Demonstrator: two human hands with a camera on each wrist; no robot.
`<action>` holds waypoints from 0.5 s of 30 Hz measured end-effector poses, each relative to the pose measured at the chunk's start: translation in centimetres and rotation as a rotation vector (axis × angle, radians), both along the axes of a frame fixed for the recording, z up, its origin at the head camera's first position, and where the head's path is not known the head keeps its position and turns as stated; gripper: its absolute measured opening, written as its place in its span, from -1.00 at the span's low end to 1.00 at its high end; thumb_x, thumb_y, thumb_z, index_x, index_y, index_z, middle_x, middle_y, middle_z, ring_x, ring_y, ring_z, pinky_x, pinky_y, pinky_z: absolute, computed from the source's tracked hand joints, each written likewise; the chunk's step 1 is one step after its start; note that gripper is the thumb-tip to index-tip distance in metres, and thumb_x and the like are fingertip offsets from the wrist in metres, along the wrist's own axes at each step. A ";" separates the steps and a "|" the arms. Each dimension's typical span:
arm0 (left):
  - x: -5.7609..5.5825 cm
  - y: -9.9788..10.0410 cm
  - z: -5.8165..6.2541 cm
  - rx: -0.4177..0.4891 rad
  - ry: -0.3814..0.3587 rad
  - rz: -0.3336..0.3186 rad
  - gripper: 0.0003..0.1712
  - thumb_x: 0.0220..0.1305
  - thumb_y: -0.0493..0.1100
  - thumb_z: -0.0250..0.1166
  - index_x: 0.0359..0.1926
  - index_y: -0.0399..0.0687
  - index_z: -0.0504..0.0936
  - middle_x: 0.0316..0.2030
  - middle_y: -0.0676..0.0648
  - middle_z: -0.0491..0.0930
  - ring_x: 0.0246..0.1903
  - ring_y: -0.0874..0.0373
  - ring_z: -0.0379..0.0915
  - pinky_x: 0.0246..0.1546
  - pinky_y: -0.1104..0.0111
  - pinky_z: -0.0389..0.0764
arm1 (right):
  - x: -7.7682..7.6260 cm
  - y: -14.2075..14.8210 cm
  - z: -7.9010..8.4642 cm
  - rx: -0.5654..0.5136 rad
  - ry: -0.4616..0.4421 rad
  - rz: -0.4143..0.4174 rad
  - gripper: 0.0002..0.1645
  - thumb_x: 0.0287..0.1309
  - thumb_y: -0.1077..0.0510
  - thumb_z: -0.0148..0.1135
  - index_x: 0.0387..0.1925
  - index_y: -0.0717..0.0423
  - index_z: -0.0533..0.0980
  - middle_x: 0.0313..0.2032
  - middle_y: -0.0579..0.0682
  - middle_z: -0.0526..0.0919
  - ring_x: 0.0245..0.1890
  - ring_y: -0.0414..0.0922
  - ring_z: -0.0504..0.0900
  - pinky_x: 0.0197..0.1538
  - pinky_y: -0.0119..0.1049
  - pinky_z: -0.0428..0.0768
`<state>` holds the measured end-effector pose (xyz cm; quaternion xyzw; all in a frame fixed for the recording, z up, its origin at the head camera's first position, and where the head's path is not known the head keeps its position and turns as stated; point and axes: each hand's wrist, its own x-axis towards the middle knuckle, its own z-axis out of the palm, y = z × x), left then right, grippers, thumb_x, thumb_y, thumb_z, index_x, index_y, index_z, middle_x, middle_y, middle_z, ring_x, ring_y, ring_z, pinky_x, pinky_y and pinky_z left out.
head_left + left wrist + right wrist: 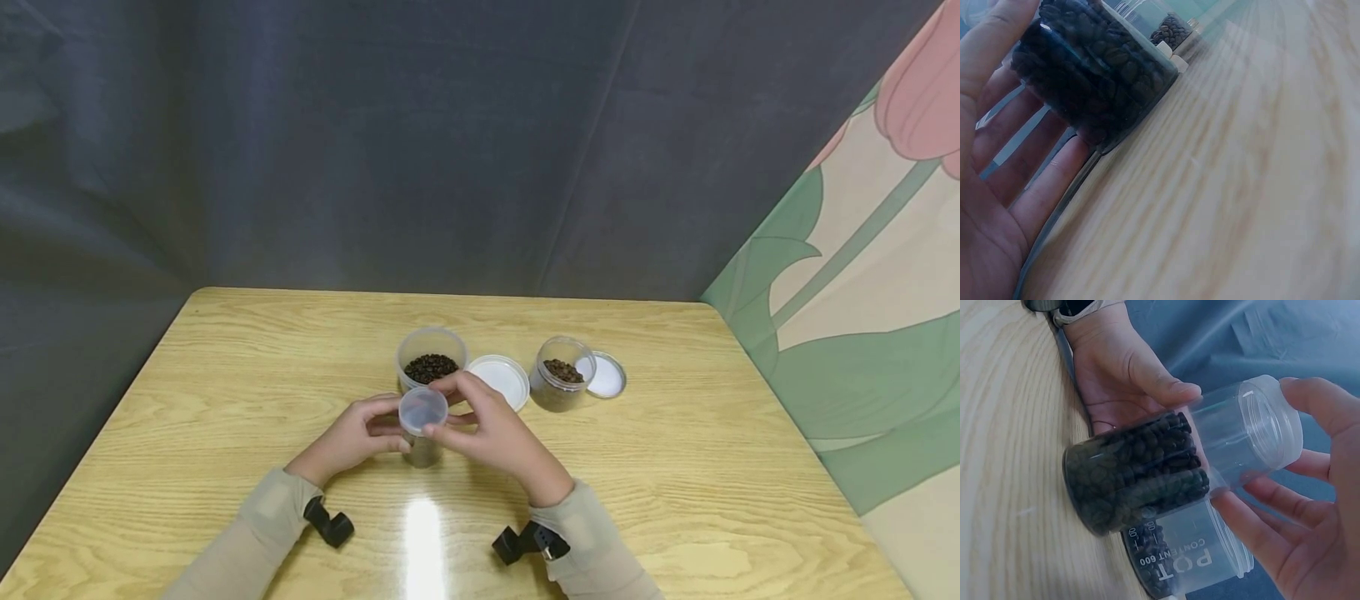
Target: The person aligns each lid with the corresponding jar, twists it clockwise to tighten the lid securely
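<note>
A clear jar [1138, 465] about half full of dark coffee beans stands on the table, with a translucent lid [422, 410] on its top. My left hand [363, 433] holds the jar from the left, thumb on the near side and fingers around the far side. At the lid's rim, my right hand [487, 425] grips with thumb and fingers from the right. In the left wrist view the beans [1104, 75] show through the jar wall near my left fingers.
Just behind the jar is a wider open tub [431, 340] with dark beans. A white lid [501, 380] lies beside it. Farther right stands an open jar [558, 396] of brown beans, with a round silver-rimmed lid [609, 377] next to it. The wooden table [675, 467] meets a dark curtain behind.
</note>
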<state>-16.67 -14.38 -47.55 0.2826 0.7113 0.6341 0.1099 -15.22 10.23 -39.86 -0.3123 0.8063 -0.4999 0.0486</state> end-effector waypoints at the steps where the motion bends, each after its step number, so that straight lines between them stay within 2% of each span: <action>1: 0.0 0.0 0.0 0.000 0.000 0.001 -0.28 0.19 -0.25 0.48 0.31 -0.46 0.45 0.23 -0.44 0.46 0.07 0.32 0.55 0.19 0.32 0.63 | 0.0 -0.1 0.0 -0.001 0.000 -0.003 -0.48 0.25 0.12 0.44 0.18 0.06 0.46 0.05 -0.05 0.57 0.02 -0.02 0.60 0.01 -0.30 0.75; 7: 0.0 0.0 0.0 0.005 0.003 0.000 -0.29 0.20 -0.25 0.48 0.31 -0.45 0.45 0.24 -0.43 0.45 0.08 0.31 0.55 0.19 0.32 0.63 | 0.0 -0.2 -0.1 -0.001 -0.001 -0.012 -0.44 0.24 0.11 0.44 0.21 0.06 0.44 0.02 -0.03 0.58 0.01 -0.03 0.61 0.02 -0.28 0.75; 12: -0.1 0.0 -0.1 0.012 0.001 -0.004 -0.29 0.18 -0.24 0.48 0.30 -0.45 0.46 0.23 -0.42 0.46 0.08 0.30 0.55 0.19 0.31 0.63 | 0.1 0.0 0.0 0.023 0.033 -0.005 -0.35 0.35 0.09 0.32 0.40 0.05 0.34 0.04 0.04 0.58 0.02 -0.01 0.61 0.03 -0.28 0.74; 15: -0.1 0.0 -0.1 0.010 0.005 -0.002 -0.29 0.18 -0.24 0.49 0.30 -0.45 0.47 0.23 -0.42 0.47 0.08 0.30 0.55 0.19 0.31 0.64 | 0.1 0.1 0.1 0.030 0.060 0.013 -0.36 0.40 0.12 0.24 0.44 0.03 0.33 0.07 0.04 0.57 0.04 0.00 0.59 0.03 -0.29 0.74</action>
